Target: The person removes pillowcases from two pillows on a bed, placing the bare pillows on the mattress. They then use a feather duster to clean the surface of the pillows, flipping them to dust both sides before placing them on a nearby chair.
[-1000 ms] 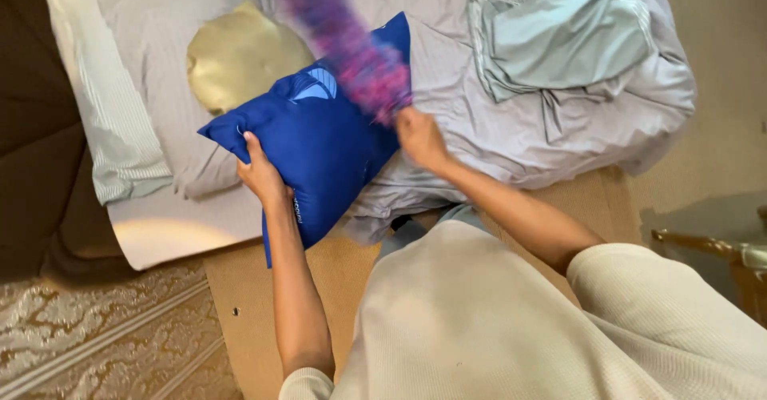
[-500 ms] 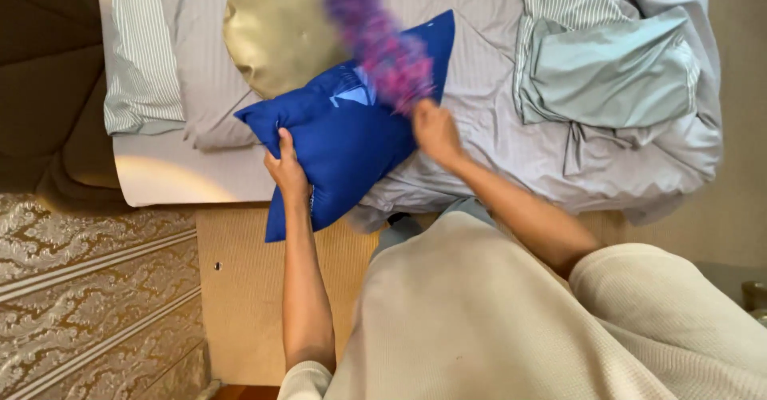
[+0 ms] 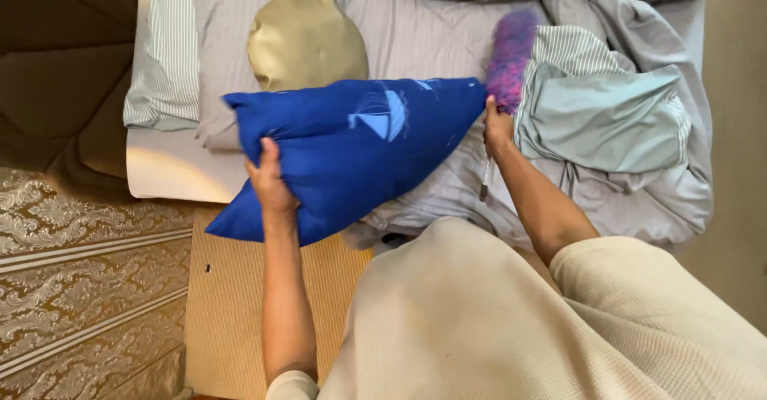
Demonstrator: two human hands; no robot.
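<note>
A bright blue cushion [image 3: 351,148] with a light-blue boat print is lifted above the edge of the bed. My left hand [image 3: 270,183] grips its lower left edge. My right hand [image 3: 497,128] holds the handle of a fluffy purple-pink duster [image 3: 510,56], whose head points up over the bedding beside the cushion's right corner. A short cord hangs from the duster's handle below my wrist.
The bed [image 3: 172,172] carries grey striped sheets, a round gold cushion [image 3: 305,39], a striped pillow [image 3: 164,56] at the left and a crumpled pale green duvet [image 3: 607,116] at the right. A dark headboard [image 3: 56,64] stands at the left, above patterned carpet [image 3: 88,272].
The blue cushion has turned from tilted to nearly level and been raised. The duster has swung from across the cushion's top to its right side. The view has shifted.
</note>
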